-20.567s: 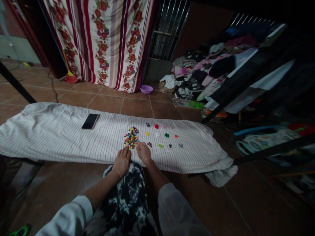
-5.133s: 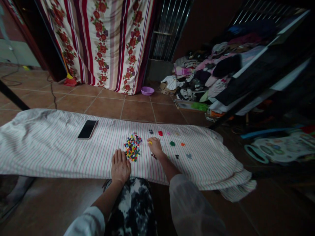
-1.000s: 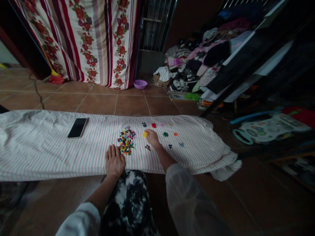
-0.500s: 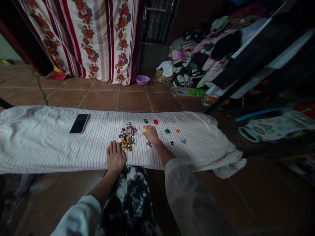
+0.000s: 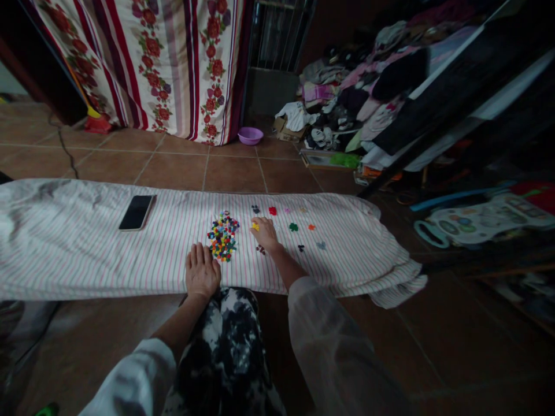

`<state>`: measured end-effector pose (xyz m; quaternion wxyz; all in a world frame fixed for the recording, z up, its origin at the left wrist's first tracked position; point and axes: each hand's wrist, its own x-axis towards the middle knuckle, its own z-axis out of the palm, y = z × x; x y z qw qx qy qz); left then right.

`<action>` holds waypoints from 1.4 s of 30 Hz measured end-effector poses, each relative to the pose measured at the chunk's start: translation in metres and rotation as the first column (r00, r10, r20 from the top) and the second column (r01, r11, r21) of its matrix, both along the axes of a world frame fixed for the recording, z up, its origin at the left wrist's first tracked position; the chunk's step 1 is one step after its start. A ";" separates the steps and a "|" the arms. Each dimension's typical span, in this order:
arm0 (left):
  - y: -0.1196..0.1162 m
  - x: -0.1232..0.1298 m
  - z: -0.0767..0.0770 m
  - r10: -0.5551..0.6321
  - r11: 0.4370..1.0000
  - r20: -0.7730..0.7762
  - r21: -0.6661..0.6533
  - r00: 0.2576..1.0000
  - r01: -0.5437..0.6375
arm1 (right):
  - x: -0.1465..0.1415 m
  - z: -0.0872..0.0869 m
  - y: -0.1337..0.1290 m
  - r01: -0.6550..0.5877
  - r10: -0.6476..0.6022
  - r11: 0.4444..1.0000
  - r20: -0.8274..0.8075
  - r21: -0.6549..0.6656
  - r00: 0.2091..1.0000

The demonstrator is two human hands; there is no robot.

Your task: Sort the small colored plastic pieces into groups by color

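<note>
A mixed pile of small coloured pieces (image 5: 224, 237) lies on the striped cloth (image 5: 173, 254). My left hand (image 5: 202, 271) rests flat just left of and below it, fingers stretched out, holding nothing. To the right of the pile, my right hand (image 5: 265, 233) is at a small yellow cluster (image 5: 255, 227); its fingertips are bent down there, and whether they grip a piece is too small to tell. Around it lie separate small groups: dark grey (image 5: 255, 209), red (image 5: 272, 211), green (image 5: 293, 227), orange (image 5: 311, 227), brown (image 5: 261, 249), black (image 5: 301, 248) and grey (image 5: 321, 245).
A black-screened phone (image 5: 137, 212) lies on the cloth at the left. Beyond, on the tiled floor, are a purple basin (image 5: 250, 136), a floral curtain (image 5: 173, 69) and heaped clothes (image 5: 347, 98). A dark slanted bar (image 5: 390, 172) stands at the right.
The whole view has shifted slightly, with the cloth and hands a little higher in it. My right hand stays at the yellow cluster, more of which shows now. My left hand remains flat.
</note>
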<state>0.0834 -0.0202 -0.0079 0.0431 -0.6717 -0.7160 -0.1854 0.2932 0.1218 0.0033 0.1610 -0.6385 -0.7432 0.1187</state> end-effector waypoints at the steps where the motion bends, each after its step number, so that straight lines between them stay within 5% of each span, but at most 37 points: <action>1: 0.000 0.000 0.000 0.001 1.000 -0.003 0.000 1.000 -0.001 | 0.000 0.000 0.000 0.002 -0.002 1.000 0.004 -0.003 1.000; 26: 0.000 0.000 -0.003 0.009 1.000 0.031 0.013 0.999 -0.009 | 0.008 0.014 -0.013 0.018 -0.016 0.998 0.033 -0.057 0.999; 42: 0.001 0.000 -0.005 0.008 1.000 -0.018 0.024 1.000 -0.007 | 0.008 0.009 -0.012 0.059 -0.059 0.997 -0.015 -0.048 0.998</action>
